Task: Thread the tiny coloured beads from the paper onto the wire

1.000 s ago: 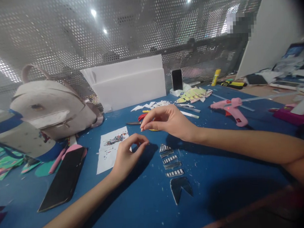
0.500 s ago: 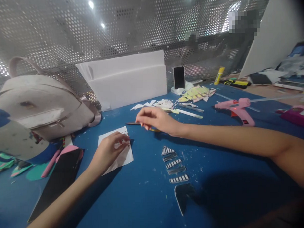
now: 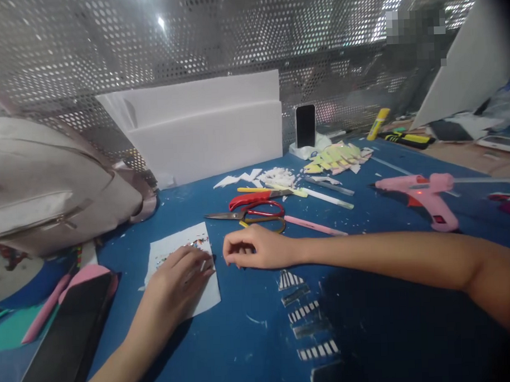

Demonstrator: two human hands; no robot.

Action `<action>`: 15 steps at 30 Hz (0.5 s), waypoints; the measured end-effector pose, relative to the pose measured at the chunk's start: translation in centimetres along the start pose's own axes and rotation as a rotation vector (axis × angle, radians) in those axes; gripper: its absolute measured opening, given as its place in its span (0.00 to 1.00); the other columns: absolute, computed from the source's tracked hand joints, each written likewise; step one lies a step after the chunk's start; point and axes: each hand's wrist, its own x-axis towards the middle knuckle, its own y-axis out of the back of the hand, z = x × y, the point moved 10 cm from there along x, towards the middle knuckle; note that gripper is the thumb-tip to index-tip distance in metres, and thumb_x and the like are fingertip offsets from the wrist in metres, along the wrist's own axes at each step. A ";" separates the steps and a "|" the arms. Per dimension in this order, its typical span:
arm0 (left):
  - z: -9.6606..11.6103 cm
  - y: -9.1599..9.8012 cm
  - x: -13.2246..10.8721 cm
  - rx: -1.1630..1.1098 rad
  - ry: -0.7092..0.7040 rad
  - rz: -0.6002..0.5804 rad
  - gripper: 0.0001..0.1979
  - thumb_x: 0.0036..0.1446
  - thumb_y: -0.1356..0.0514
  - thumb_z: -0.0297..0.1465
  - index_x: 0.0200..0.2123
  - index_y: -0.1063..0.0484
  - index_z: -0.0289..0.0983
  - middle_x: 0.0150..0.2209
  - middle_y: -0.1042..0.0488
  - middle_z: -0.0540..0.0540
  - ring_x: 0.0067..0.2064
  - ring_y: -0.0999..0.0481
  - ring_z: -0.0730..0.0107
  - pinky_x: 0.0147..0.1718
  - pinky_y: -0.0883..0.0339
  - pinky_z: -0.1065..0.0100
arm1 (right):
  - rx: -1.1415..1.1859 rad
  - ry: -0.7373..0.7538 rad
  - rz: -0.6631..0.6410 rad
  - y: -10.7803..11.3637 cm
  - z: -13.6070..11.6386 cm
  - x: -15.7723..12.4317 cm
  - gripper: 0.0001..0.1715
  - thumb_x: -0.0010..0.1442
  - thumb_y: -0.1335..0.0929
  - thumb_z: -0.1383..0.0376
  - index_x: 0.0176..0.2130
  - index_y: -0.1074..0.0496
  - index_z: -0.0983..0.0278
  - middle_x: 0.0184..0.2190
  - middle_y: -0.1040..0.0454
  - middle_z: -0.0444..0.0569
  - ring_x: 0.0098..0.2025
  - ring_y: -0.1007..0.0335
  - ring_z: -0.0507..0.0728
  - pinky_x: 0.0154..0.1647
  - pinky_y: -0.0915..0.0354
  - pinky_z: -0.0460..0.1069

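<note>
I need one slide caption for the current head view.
Left hand over white paper with tiny colourful bits; right hand between scissors and striped pieces on a blue table.

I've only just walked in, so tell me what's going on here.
A person's left grip is over a white paper scattered with tiny coloured bits. The right grip is loosely curled near the scissors, nothing visible in it. Striped and dark pieces lie in a column on the blue table.

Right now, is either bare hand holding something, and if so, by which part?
I cannot tell for the left hand, over the white paper sheet with tiny colourful bits; the curled right hand shows nothing held.
</note>
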 end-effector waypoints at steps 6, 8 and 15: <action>0.2 0.4 -0.2 0.034 -0.061 0.038 0.04 0.57 0.40 0.25 0.36 0.28 0.39 0.37 0.25 0.47 0.36 0.23 0.70 0.38 0.30 0.70 | -0.124 0.023 -0.020 -0.3 0.2 0.1 0.04 0.62 0.36 0.68 0.35 0.32 0.66 0.26 0.32 0.42 0.25 0.41 0.46 0.27 0.43 0.42; 0.2 0.4 -0.2 0.042 -0.072 0.028 0.05 0.57 0.40 0.24 0.36 0.28 0.39 0.37 0.25 0.47 0.37 0.23 0.70 0.39 0.30 0.70 | -0.126 0.016 -0.024 -0.3 0.3 0.1 0.04 0.62 0.36 0.68 0.35 0.32 0.66 0.27 0.32 0.42 0.25 0.42 0.46 0.27 0.43 0.42; 0.0 0.4 0.1 -0.033 -0.006 0.011 0.04 0.59 0.42 0.25 0.35 0.29 0.39 0.39 0.25 0.47 0.40 0.24 0.68 0.43 0.32 0.68 | -0.130 0.015 -0.032 -0.3 0.3 0.1 0.04 0.62 0.36 0.68 0.35 0.32 0.66 0.27 0.32 0.42 0.24 0.42 0.46 0.27 0.44 0.42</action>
